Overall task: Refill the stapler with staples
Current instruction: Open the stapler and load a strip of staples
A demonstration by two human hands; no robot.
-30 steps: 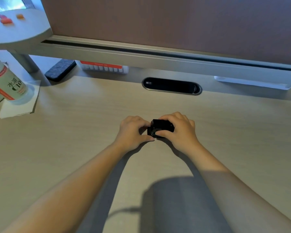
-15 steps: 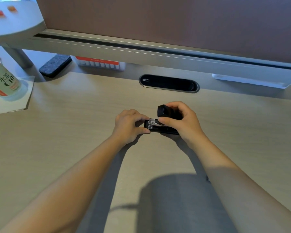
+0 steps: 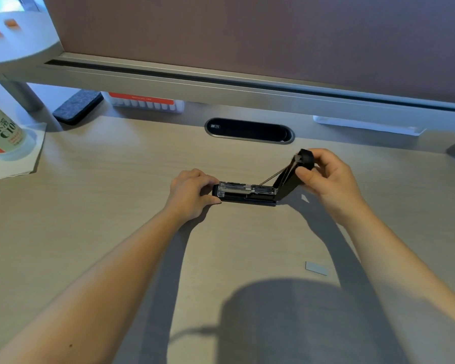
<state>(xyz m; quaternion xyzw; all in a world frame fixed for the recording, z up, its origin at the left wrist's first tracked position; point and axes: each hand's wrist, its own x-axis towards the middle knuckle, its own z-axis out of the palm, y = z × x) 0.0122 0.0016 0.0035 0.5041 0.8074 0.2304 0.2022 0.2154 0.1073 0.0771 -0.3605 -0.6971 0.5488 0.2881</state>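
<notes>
A small black stapler (image 3: 247,193) lies on the wooden desk, its base flat and its clear staple channel facing up. Its black lid (image 3: 301,164) is swung up and back to the right, with a thin spring rod stretched from lid to channel. My left hand (image 3: 192,195) pinches the front end of the base and holds it down. My right hand (image 3: 326,179) grips the raised lid by its tip. A small pale strip (image 3: 316,268), possibly staples, lies on the desk near my right forearm.
A black cable grommet (image 3: 249,130) is set in the desk just behind the stapler. A bottle (image 3: 2,127) on a white napkin stands at the far left. A dark felt pad (image 3: 76,106) and a red-and-white box (image 3: 145,103) sit under the partition rail.
My right hand has swung the lid from shut to fully open, up and to the right, baring the staple channel. My left hand has kept its hold on the front of the base.
</notes>
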